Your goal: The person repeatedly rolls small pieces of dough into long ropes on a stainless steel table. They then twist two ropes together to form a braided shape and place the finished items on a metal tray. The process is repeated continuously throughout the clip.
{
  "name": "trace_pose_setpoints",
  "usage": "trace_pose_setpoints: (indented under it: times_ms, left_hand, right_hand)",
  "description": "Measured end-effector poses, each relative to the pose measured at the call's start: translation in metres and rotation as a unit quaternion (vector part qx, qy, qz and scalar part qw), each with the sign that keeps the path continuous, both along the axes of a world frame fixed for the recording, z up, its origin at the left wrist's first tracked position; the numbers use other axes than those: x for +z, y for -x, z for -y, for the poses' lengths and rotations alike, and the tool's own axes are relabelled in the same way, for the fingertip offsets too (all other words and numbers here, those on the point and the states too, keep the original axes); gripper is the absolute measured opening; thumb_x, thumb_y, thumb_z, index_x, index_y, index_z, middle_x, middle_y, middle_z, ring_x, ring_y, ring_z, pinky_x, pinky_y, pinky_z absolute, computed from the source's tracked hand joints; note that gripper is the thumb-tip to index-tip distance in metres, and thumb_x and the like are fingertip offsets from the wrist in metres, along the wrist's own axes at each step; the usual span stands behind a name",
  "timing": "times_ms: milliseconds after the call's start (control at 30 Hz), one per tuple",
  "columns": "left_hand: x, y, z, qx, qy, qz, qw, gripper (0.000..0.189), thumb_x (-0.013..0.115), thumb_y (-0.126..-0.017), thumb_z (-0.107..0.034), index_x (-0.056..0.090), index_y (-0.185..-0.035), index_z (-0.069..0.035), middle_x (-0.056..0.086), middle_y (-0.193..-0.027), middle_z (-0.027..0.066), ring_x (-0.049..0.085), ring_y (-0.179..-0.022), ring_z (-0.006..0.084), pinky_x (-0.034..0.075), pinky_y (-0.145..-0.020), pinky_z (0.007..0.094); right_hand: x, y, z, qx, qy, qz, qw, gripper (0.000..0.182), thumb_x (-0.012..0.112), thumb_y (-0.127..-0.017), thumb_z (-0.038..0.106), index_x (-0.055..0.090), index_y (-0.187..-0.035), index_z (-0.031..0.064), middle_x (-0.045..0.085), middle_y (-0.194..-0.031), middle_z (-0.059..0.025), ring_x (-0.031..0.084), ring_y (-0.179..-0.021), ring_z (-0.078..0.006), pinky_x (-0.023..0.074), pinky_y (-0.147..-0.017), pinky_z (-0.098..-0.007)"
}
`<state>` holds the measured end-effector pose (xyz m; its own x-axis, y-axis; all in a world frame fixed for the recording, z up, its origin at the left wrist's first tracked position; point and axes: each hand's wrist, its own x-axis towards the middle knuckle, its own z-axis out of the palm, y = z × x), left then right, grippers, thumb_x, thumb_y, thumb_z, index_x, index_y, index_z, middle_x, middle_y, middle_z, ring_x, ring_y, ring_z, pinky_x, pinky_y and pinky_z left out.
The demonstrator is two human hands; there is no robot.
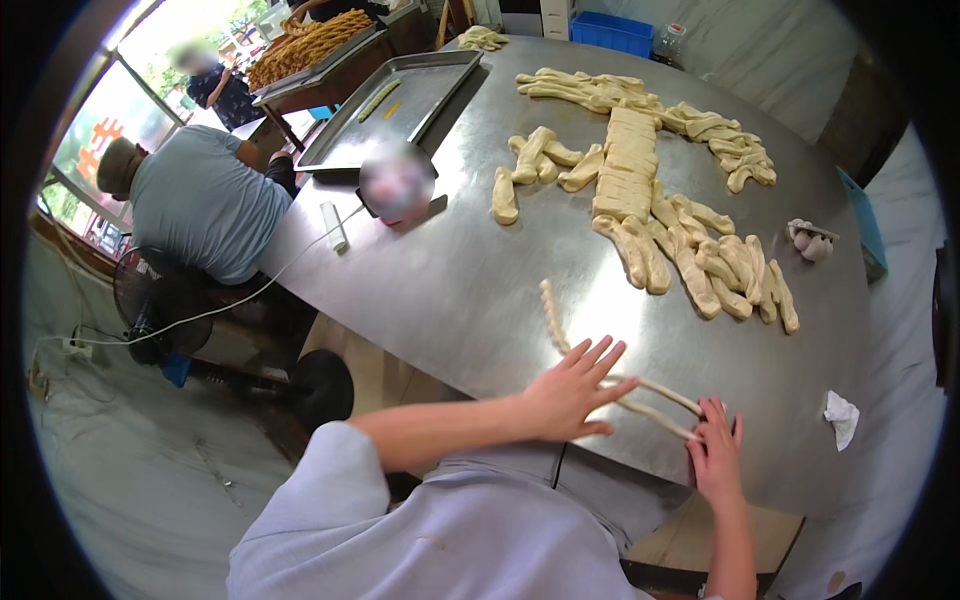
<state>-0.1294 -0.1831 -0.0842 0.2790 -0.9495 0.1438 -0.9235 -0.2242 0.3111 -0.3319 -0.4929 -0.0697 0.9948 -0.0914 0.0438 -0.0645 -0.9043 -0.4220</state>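
On the steel table (480,300), my left hand (577,390) lies flat with fingers spread over a thin dough rope (660,390). The rope runs as two strands from beneath that palm to my right hand (716,450), whose fingertips hold the strands' right end near the front edge. A short twisted dough strand (553,315) lies just beyond my left fingers. Farther back stands a block of sliced dough (628,161). Strips of dough (697,262) lie heaped to its right and front, more strips (540,157) to its left, and another row (600,90) behind.
A metal tray (390,112) with one twisted dough piece sits back left, near a phone-like device (397,184) on a white cable. A person (202,195) sits beyond the left edge. At right lie a crumpled tissue (841,420) and a pale bulbous object (812,241).
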Motion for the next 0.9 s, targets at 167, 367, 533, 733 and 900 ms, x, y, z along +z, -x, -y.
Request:
trace_pose_setpoints:
  times_ms: [167, 367, 533, 733, 900]
  left_hand:
    - [-0.022, -0.039, 0.082, 0.201, 0.093, 0.073, 0.972, 0.094, 0.063, -0.103, -0.066, 0.036, -0.174, -0.011, 0.028, -0.177, 0.0362, 0.022, -0.168, 0.0505, 0.022, -0.134, 0.0663]
    - [-0.003, 0.007, 0.014, -0.007, 0.009, 0.014, 1.000, 0.090, 0.061, -0.106, -0.064, 0.038, -0.174, -0.010, 0.030, -0.176, 0.0363, 0.023, -0.167, 0.0527, 0.022, -0.134, 0.0678]
    - [-0.006, -0.030, 0.091, 0.164, 0.075, 0.082, 0.980, 0.095, 0.055, -0.107, -0.067, 0.036, -0.171, 0.001, 0.031, -0.176, 0.0365, 0.020, -0.169, 0.0496, 0.017, -0.136, 0.0640]
    - [-0.005, 0.011, 0.028, -0.007, 0.012, 0.023, 1.000, 0.095, 0.062, -0.102, -0.071, 0.039, -0.174, -0.013, 0.030, -0.176, 0.0357, 0.024, -0.167, 0.0522, 0.021, -0.135, 0.0654]
    - [-0.013, -0.033, 0.106, 0.142, 0.104, 0.091, 0.980, 0.095, 0.057, -0.106, -0.066, 0.038, -0.170, 0.002, 0.030, -0.175, 0.0382, 0.023, -0.167, 0.0516, 0.018, -0.137, 0.0614]
  right_hand:
    - [0.060, -0.085, -0.010, -0.253, -0.058, -0.099, 0.960, 0.033, 0.070, -0.103, 0.015, 0.064, -0.132, 0.0003, 0.067, -0.150, -0.0186, 0.059, -0.142, -0.0438, 0.0367, -0.128, -0.0558]
    - [0.007, -0.001, -0.007, -0.047, 0.018, 0.088, 0.995, 0.019, 0.067, -0.104, 0.016, 0.066, -0.114, -0.0007, 0.073, -0.124, -0.0207, 0.064, -0.116, -0.0441, 0.0489, -0.107, -0.0513]
    - [0.038, -0.073, 0.011, -0.180, -0.023, -0.060, 0.982, 0.026, 0.067, -0.103, 0.012, 0.063, -0.125, -0.0002, 0.066, -0.143, -0.0232, 0.060, -0.128, -0.0478, 0.0479, -0.114, -0.0495]
    - [0.010, 0.001, 0.000, -0.039, -0.019, 0.034, 0.998, 0.028, 0.066, -0.106, 0.013, 0.065, -0.130, -0.0010, 0.063, -0.152, -0.0235, 0.058, -0.140, -0.0471, 0.0448, -0.122, -0.0487]
    - [0.060, -0.092, -0.009, -0.273, -0.108, -0.071, 0.953, 0.018, 0.066, -0.106, 0.016, 0.070, -0.104, -0.0019, 0.068, -0.137, -0.0257, 0.062, -0.128, -0.0496, 0.0502, -0.115, -0.0500]
